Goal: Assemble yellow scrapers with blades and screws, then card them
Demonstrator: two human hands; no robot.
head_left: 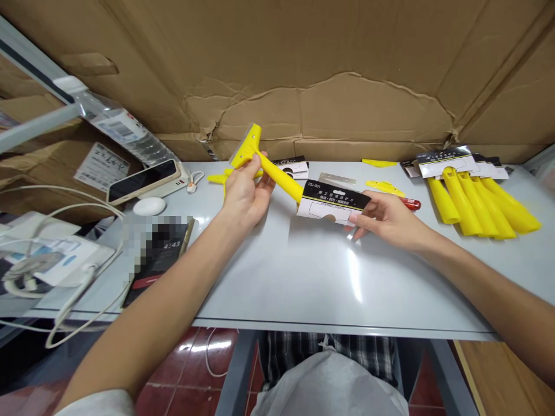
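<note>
I'm taking the end of the scraper's handle as the clock's centre, with the cardboard (pixel 325 75) wall at twelve and the seated person at six. The yellow scraper (pixel 281 175) is held up over the desk (pixel 269 277), its head tilted towards half past ten. The left hand (pixel 251 190) grips it at the neck, thumb and fingers closed round it. The right hand (pixel 385 219) pinches the far end of a black-and-white card (pixel 332 202), which meets the handle's end; how far the handle goes in, I can't tell.

At two o'clock a flat blade (pixel 337 179) lies on the desk, with a yellow plate (pixel 384 188) between two and three. A red tool (pixel 411 203) pokes out behind the right hand at three; farther that way lies a bunch of carded yellow handles (pixel 466 199). Over at ten leans a water bottle (pixel 130 130); a pale phone (pixel 143 182) and a white disc (pixel 150 206) sit near nine, and a dark phone (pixel 162 260) at eight.
</note>
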